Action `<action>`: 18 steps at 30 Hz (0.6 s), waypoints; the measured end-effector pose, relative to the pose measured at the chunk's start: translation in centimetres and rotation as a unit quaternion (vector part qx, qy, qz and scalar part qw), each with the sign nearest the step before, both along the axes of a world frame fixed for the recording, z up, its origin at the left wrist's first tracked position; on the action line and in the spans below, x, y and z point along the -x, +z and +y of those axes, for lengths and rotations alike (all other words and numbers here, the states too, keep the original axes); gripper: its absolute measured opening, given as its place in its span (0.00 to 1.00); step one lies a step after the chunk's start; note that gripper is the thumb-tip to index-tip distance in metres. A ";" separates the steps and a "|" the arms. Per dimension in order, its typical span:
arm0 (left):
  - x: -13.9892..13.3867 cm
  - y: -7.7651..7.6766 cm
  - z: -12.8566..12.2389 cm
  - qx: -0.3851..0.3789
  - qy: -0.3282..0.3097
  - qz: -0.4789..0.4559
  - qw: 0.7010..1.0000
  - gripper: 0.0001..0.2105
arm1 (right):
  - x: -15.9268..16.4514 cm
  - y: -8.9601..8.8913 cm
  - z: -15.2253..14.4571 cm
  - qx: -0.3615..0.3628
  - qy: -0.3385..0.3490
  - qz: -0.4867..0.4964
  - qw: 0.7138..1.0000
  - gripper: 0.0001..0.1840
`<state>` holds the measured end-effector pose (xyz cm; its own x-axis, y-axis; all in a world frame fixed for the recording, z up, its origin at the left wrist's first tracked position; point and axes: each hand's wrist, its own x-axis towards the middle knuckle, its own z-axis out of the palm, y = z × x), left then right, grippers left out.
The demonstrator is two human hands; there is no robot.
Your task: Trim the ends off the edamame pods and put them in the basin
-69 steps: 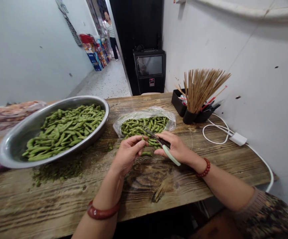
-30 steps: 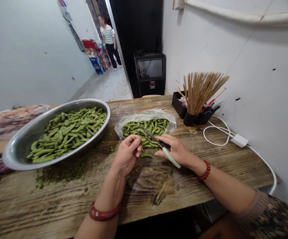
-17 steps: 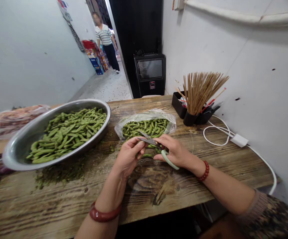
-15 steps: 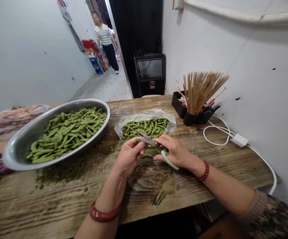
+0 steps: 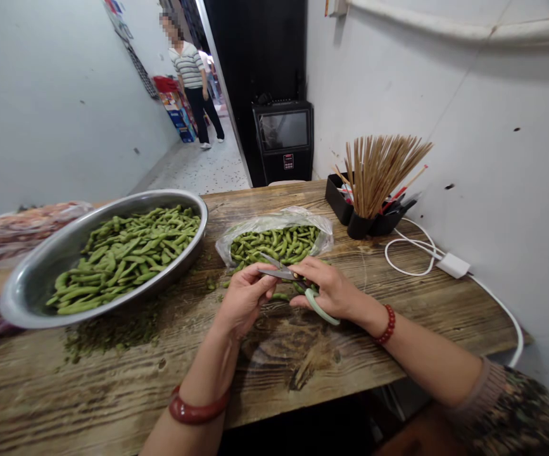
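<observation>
My right hand [image 5: 335, 292] is closed round a pair of scissors [image 5: 321, 309] with pale green handles, its blades parted and pointing left. My left hand [image 5: 242, 305] is pinched at the blade tips; whatever lies between its fingers is too small or hidden to name. Just beyond both hands, a clear plastic bag [image 5: 320, 223] lies open with green soybean pods [image 5: 274, 242] in it. A few loose pods [image 5: 281, 296] rest on the wood beneath the hands. To the left stands a wide steel basin [image 5: 22, 297] heaped with more pods [image 5: 126, 253].
Trimmings [image 5: 113, 335] lie in front of the basin on the wooden table [image 5: 113, 399]. Behind it sits a bag of pinkish food [image 5: 27, 231]. At right are a black holder of wooden sticks [image 5: 383, 171] and a white cable with adapter [image 5: 453, 265]. A person [image 5: 191, 76] stands near the doorway.
Both hands and the scissors keep nearly the same pose. The view has shifted slightly, and the person by the doorway has stepped and turned.
</observation>
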<state>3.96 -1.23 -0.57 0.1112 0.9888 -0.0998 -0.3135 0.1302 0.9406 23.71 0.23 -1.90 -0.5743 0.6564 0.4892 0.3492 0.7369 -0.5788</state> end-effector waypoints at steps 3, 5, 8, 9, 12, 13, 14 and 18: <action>0.0 0.0 0.0 -0.001 -0.011 0.010 1.000 0.09 | 0.0 -0.2 0.1 0.000 -0.001 0.000 1.000 0.27; 0.1 0.1 0.0 0.003 -0.018 0.009 1.000 0.09 | 0.0 -0.3 0.2 0.001 0.003 0.008 1.000 0.25; 0.6 0.7 0.2 0.011 0.007 -0.040 0.999 0.10 | 0.0 -0.3 0.4 0.012 -0.011 0.046 0.999 0.24; 0.9 0.9 0.3 0.012 0.022 -0.067 0.997 0.10 | 0.0 -0.2 0.5 0.015 -0.024 0.064 0.998 0.23; 1.7 1.4 0.6 0.018 0.053 -0.125 0.991 0.11 | 0.0 -0.1 0.7 0.026 -0.061 0.104 0.992 0.22; 1.8 1.5 0.7 0.017 0.058 -0.123 0.991 0.12 | 0.0 -0.1 0.8 0.029 -0.066 0.109 0.991 0.23; 1.9 1.5 0.7 0.013 0.062 -0.105 0.992 0.12 | -0.1 -0.1 0.9 0.032 -0.067 0.109 0.991 0.23; 1.7 0.6 0.9 -0.007 0.053 0.045 0.998 0.09 | 0.0 -0.4 0.9 0.019 -0.061 0.100 0.993 0.23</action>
